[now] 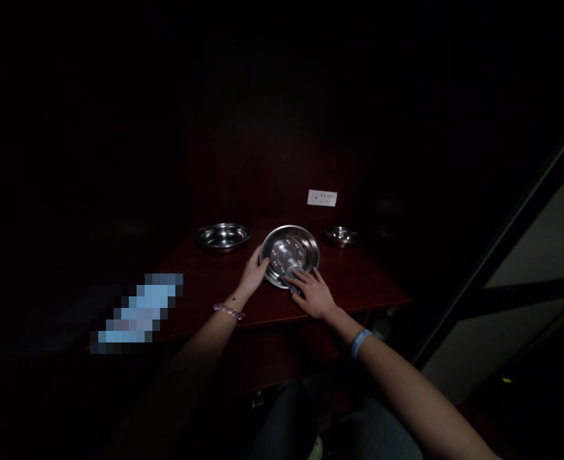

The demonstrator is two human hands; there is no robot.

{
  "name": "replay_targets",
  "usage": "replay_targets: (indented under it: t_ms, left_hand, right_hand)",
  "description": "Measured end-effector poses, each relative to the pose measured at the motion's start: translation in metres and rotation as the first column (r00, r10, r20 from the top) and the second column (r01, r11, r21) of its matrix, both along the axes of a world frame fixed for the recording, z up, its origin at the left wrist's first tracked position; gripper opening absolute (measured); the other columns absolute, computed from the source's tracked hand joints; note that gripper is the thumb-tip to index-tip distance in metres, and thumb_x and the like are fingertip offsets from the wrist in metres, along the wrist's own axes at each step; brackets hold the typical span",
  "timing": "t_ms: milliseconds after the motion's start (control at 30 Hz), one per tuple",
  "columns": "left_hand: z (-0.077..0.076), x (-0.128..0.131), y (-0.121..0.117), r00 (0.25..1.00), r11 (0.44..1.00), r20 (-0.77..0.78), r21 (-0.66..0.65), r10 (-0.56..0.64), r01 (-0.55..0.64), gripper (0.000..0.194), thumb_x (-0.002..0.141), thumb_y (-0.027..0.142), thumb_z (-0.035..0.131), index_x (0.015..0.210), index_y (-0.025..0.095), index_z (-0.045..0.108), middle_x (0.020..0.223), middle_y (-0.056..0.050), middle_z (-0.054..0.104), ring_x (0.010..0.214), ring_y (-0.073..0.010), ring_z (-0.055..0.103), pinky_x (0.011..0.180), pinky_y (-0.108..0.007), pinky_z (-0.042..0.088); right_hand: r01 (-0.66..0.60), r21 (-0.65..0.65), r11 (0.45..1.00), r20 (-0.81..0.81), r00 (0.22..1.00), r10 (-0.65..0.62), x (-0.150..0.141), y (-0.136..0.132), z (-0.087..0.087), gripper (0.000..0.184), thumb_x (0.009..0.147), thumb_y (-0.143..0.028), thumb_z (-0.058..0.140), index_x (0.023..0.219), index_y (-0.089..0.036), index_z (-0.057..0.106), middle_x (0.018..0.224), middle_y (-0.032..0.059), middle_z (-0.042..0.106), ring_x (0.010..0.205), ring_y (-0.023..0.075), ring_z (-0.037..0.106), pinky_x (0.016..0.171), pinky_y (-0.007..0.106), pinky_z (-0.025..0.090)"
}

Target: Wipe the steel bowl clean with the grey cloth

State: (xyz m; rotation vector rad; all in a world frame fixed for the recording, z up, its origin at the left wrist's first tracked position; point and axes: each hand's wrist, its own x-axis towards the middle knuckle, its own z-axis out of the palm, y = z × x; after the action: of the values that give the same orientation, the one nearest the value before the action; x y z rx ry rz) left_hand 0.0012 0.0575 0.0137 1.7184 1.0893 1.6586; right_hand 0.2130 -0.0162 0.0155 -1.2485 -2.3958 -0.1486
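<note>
A shiny steel bowl (286, 253) is tilted up towards me above the dark red table, with its inside showing. My left hand (253, 273) grips its left rim, thumb on the inside and fingers mostly hidden behind. At the lower right rim, my right hand (313, 294) presses a crumpled greyish cloth (293, 275) against the bowl's inner wall. The cloth is small and dim, partly covered by the fingers. Light spots reflect around the bowl's flat bottom.
On the reddish table (272, 313), a wider steel basin (223, 237) stands at the back left and a smaller steel bowl (341, 236) at the back right. A white socket panel (322, 198) is on the wall behind. A blurred-out bright patch (142, 310) lies left. Surroundings are very dark.
</note>
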Motion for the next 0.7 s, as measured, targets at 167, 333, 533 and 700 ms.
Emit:
replay_targets:
  t_ms: [167, 333, 533, 700]
  left_hand:
    - [-0.003, -0.002, 0.007, 0.996, 0.998, 0.067, -0.024, 0.060, -0.059, 0.053, 0.089, 0.034, 0.047, 0.137, 0.015, 0.056, 0.141, -0.011, 0.061, 0.131, -0.0267, 0.056, 0.117, -0.044, 0.038]
    - [-0.004, -0.002, 0.007, 0.996, 0.998, 0.064, -0.013, 0.063, -0.062, 0.052, 0.091, 0.040, 0.047, 0.135, 0.015, 0.059, 0.139, -0.011, 0.063, 0.131, -0.0285, 0.056, 0.118, -0.046, 0.037]
    - [-0.008, -0.001, 0.007, 0.999, 0.999, 0.021, -0.042, 0.032, -0.031, 0.056, 0.088, 0.040, 0.054, 0.139, 0.017, 0.053, 0.137, -0.012, 0.063, 0.129, -0.0294, 0.057, 0.116, -0.047, 0.038]
    - [-0.013, -0.002, 0.006, 0.999, 0.999, -0.042, -0.045, -0.002, 0.001, 0.062, 0.086, 0.039, 0.057, 0.143, 0.018, 0.044, 0.139, -0.012, 0.060, 0.131, -0.0297, 0.055, 0.117, -0.049, 0.037]
  right_hand:
    - [-0.001, 0.044, 0.999, 0.000, 1.000, 0.001, 0.000, -0.001, 0.001, 0.041, 0.097, -0.036, 0.052, 0.136, -0.031, 0.061, 0.151, 0.0046, 0.052, 0.145, 0.0241, 0.039, 0.124, 0.053, 0.012]
    - [0.003, 0.036, 0.999, -0.002, 1.000, -0.003, 0.001, 0.001, -0.001, 0.042, 0.095, -0.033, 0.054, 0.136, -0.028, 0.062, 0.153, 0.0060, 0.049, 0.147, 0.0245, 0.036, 0.123, 0.050, 0.019]
    - [0.000, -0.001, 1.000, -0.004, 1.000, 0.000, 0.001, 0.002, -0.002, 0.044, 0.096, -0.033, 0.052, 0.140, -0.026, 0.058, 0.154, 0.0072, 0.048, 0.147, 0.0246, 0.035, 0.123, 0.049, 0.021]
    - [-0.007, 0.015, 1.000, -0.033, 0.999, 0.008, 0.000, 0.003, -0.006, 0.044, 0.096, -0.032, 0.053, 0.140, -0.028, 0.058, 0.152, 0.0072, 0.051, 0.144, 0.0257, 0.039, 0.123, 0.054, 0.014]
